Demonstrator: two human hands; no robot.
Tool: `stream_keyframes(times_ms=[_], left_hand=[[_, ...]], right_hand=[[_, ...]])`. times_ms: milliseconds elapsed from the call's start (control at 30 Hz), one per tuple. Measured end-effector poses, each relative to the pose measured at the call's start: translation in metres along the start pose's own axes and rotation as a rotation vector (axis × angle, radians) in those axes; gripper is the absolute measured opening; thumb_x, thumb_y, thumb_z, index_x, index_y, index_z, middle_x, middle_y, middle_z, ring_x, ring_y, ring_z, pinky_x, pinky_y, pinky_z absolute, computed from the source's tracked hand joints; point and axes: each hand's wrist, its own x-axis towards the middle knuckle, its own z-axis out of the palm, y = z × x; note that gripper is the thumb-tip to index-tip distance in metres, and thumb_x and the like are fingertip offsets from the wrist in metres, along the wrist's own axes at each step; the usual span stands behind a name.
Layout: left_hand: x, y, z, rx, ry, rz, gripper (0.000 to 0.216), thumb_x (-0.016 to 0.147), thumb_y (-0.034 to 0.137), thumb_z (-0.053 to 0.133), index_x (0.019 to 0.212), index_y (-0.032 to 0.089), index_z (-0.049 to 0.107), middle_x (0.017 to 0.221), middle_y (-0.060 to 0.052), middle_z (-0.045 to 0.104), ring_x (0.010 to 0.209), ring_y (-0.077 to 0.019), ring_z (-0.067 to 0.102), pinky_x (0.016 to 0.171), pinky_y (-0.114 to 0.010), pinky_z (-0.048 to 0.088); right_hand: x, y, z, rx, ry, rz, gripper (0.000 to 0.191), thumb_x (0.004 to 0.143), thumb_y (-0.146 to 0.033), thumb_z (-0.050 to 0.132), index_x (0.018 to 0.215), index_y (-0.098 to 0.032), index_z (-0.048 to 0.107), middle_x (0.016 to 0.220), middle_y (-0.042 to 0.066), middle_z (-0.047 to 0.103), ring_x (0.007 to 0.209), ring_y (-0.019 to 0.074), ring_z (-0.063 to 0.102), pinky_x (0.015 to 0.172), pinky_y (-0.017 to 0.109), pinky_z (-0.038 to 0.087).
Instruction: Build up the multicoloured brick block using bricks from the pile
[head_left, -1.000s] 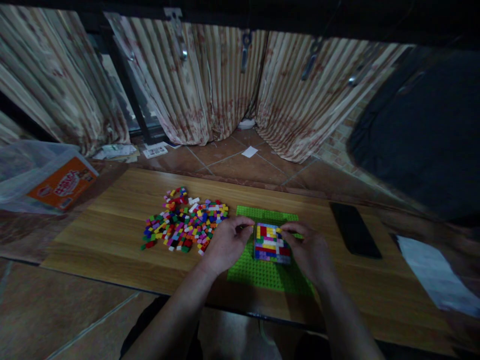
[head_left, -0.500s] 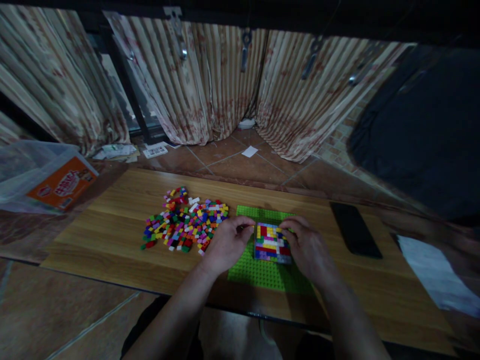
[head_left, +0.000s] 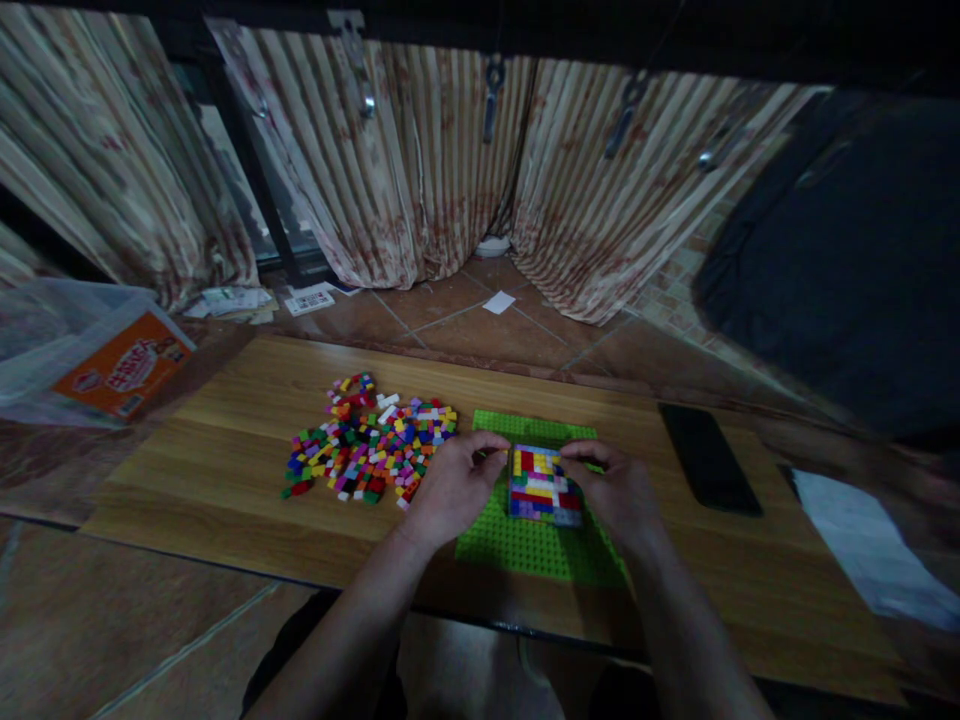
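Observation:
A square block of stacked coloured bricks (head_left: 543, 485) stands on a bright green baseplate (head_left: 525, 545) near the front of the wooden table (head_left: 225, 470). My left hand (head_left: 450, 485) lies against the block's left side, fingers curled with thumb and forefinger pinched at its top left corner. My right hand (head_left: 619, 495) rests against the block's right side, fingertips touching its top right corner. Whether either hand holds a loose brick is too small to tell. A heap of small loose bricks (head_left: 367, 450) lies just left of my left hand.
A black phone (head_left: 709, 458) lies flat to the right of the baseplate. A white sheet (head_left: 862, 550) sits at the far right. A clear plastic bag with an orange box (head_left: 124, 365) lies off the table's left end. Striped curtains (head_left: 420, 170) hang behind.
My right hand's fingers shifted slightly along the block's top right corner. My left hand has stayed in place.

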Motion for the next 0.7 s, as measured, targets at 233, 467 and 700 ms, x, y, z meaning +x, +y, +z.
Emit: stream_keyframes(times_ms=[233, 467, 700], left_hand=[[0.000, 0.003, 0.000, 0.018, 0.001, 0.001, 0.024, 0.085, 0.025, 0.055, 0.100, 0.017, 0.072, 0.082, -0.003, 0.072, 0.072, -0.0152, 0.063, 0.066, -0.025, 0.048], [0.001, 0.001, 0.003, -0.012, -0.003, 0.017, 0.022, 0.084, 0.024, 0.056, 0.097, 0.018, 0.073, 0.087, -0.003, 0.073, 0.077, -0.0159, 0.066, 0.070, -0.026, 0.051], [0.003, 0.000, 0.010, -0.207, -0.013, -0.047, 0.019, 0.084, 0.026, 0.057, 0.095, 0.016, 0.070, 0.080, -0.002, 0.071, 0.065, -0.0133, 0.065, 0.061, -0.024, 0.051]], right_hand=[[-0.002, -0.006, 0.004, 0.116, 0.025, 0.132, 0.023, 0.059, -0.038, 0.070, 0.070, -0.019, 0.072, 0.073, 0.005, 0.071, 0.068, 0.0221, 0.064, 0.067, 0.036, 0.048], [-0.004, -0.004, 0.006, 0.100, 0.018, 0.104, 0.021, 0.063, -0.037, 0.068, 0.073, -0.019, 0.072, 0.076, 0.006, 0.072, 0.070, 0.0225, 0.064, 0.069, 0.037, 0.050], [-0.014, -0.009, 0.002, 0.194, 0.175, -0.116, 0.017, 0.075, -0.036, 0.067, 0.082, -0.021, 0.071, 0.093, 0.006, 0.070, 0.087, 0.0219, 0.065, 0.080, 0.037, 0.052]])
